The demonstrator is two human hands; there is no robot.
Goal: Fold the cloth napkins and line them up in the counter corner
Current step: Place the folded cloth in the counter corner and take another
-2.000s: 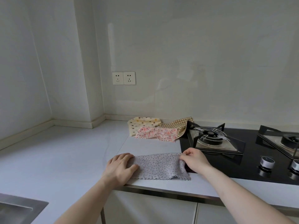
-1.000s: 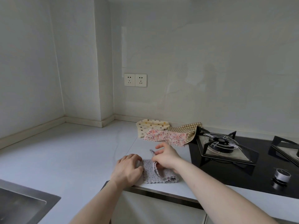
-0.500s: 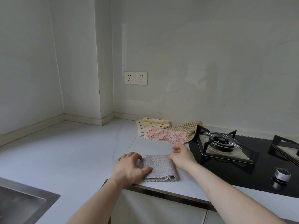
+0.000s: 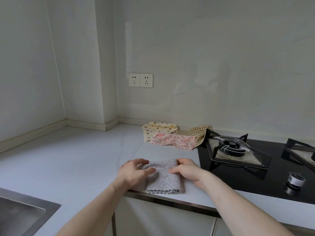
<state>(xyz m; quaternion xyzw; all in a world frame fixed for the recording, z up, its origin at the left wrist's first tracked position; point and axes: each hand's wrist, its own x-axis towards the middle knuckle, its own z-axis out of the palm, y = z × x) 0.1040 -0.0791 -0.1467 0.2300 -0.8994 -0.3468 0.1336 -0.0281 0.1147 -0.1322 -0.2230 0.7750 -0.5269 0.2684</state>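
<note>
The grey dotted napkin (image 4: 163, 176) lies folded into a small square at the front edge of the counter (image 4: 71, 160), its scalloped hems stacked toward the person. The left hand (image 4: 134, 172) rests at its left side, fingers spread and loosely bent, touching the cloth without gripping it. The right hand (image 4: 186, 169) lies at the right edge with fingers curled over the fold, probably pinning the layers so they stay square; a real pinch cannot be made out. Three unfolded napkins, cream dotted (image 4: 158, 130), pink flowered (image 4: 173, 141) and tan checked (image 4: 196, 132), lie heaped near the back wall beside the stove (image 4: 238, 167). The counter corner (image 4: 92, 126) sits well apart to the left, below a double socket (image 4: 140, 80). A sink (image 4: 20, 212) shows at lower left.
</note>
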